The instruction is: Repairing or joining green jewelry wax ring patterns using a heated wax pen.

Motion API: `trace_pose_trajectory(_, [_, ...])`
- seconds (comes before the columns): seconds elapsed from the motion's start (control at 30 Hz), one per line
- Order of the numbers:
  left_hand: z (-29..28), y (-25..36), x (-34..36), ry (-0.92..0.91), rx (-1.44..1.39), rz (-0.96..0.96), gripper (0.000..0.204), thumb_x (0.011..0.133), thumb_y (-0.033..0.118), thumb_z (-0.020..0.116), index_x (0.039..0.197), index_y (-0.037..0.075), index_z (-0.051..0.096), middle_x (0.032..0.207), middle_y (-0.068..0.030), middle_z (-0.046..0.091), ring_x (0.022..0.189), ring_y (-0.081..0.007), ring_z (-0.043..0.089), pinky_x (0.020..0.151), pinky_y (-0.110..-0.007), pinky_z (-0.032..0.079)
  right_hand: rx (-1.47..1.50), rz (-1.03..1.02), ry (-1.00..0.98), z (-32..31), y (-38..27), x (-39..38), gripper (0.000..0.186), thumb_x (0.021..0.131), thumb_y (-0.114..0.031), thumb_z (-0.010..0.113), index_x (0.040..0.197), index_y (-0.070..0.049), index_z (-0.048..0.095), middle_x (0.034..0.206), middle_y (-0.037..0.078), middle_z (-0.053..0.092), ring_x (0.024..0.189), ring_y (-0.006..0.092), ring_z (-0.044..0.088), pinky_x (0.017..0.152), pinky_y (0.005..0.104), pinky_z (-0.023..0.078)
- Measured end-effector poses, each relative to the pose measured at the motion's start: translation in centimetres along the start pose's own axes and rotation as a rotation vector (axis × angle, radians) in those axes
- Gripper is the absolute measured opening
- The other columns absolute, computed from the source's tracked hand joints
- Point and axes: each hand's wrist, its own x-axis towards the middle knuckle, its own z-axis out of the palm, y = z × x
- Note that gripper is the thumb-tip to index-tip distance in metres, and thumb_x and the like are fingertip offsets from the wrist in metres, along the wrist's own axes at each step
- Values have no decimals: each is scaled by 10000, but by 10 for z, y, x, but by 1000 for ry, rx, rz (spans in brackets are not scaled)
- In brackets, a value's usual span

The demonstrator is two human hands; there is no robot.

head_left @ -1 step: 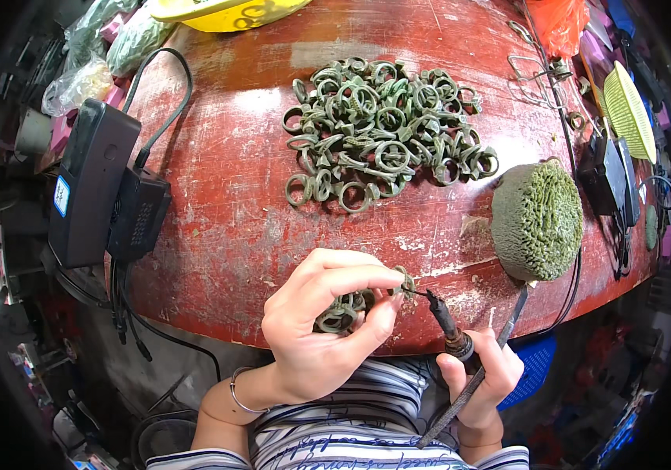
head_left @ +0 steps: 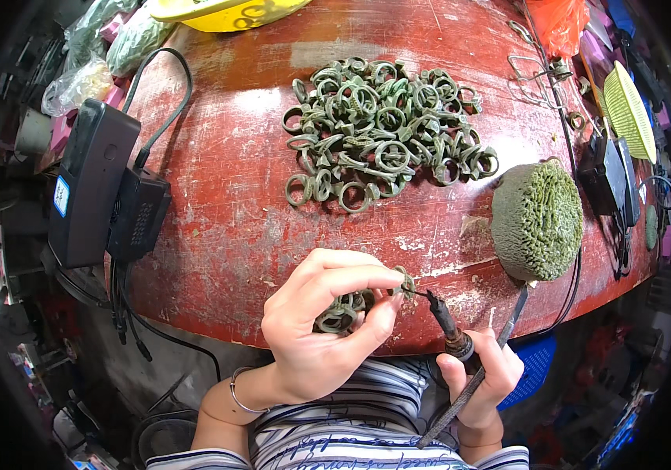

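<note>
Between thumb and forefinger, my left hand (head_left: 321, 333) pinches a small green ring (head_left: 405, 283) above the table's near edge. Several more green rings (head_left: 339, 315) sit in the curl of its palm. My right hand (head_left: 491, 380) is closed on a soldering-iron-like pen (head_left: 443, 317), whose thin tip meets the pinched ring. A slim grey metal rod (head_left: 461, 401) with a textured shaft also lies in the right hand, slanting up to the right. A large heap of green rings (head_left: 386, 129) lies farther back on the red table (head_left: 233, 235).
A round block with a rough green top (head_left: 543, 223) stands at the right. Black boxes (head_left: 92, 180) with cables are at the left, another black adapter (head_left: 606, 176) at the far right. A yellow basin (head_left: 230, 14) and a pale green basket (head_left: 629, 110) stand farther off.
</note>
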Motion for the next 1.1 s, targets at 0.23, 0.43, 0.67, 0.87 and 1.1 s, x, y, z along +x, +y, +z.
trace_pose_trajectory(0.23, [0, -1, 0, 17, -27, -12, 232, 661, -67, 679, 871, 23, 637, 844, -102, 612, 744, -173, 610, 648, -265, 495, 27, -1, 2, 0, -1, 3, 332, 667, -227, 768, 801, 17, 588, 562, 77, 527, 456, 205, 543, 436, 276, 418])
trace_pose_trajectory(0.43, [0, 0, 1, -9, -7, 35, 233, 663, -69, 684, 873, 20, 633, 850, -106, 614, 736, -170, 609, 640, -259, 496, 282, 117, -10, 0, 6, -8, 307, 688, -203, 755, 809, 20, 582, 587, 78, 547, 450, 175, 544, 432, 265, 421])
trace_pose_trajectory(0.67, [0, 6, -5, -45, -178, -39, 266, 642, -81, 689, 885, 10, 628, 865, -110, 621, 748, -176, 614, 655, -262, 500, 531, 184, -92, 6, -24, 27, 391, 699, -82, 754, 1033, 4, 571, 770, 87, 632, 649, 111, 610, 580, 232, 482])
trace_pose_trajectory(0.87, [-1, 9, -4, -144, -170, 40, 298, 636, -65, 699, 917, 9, 633, 852, -120, 626, 725, -172, 611, 658, -272, 503, 695, 242, -46, 14, -25, 26, 273, 740, -38, 706, 974, 6, 573, 743, 83, 637, 635, 67, 592, 554, 211, 471])
trace_pose_trajectory(1.1, [-5, 9, -3, -219, -182, 26, 261, 653, -35, 722, 898, -3, 638, 827, -115, 626, 704, -168, 608, 630, -268, 488, 644, 153, 7, 15, -23, 21, 282, 723, -22, 712, 966, 14, 573, 730, 69, 640, 604, 78, 602, 535, 206, 470])
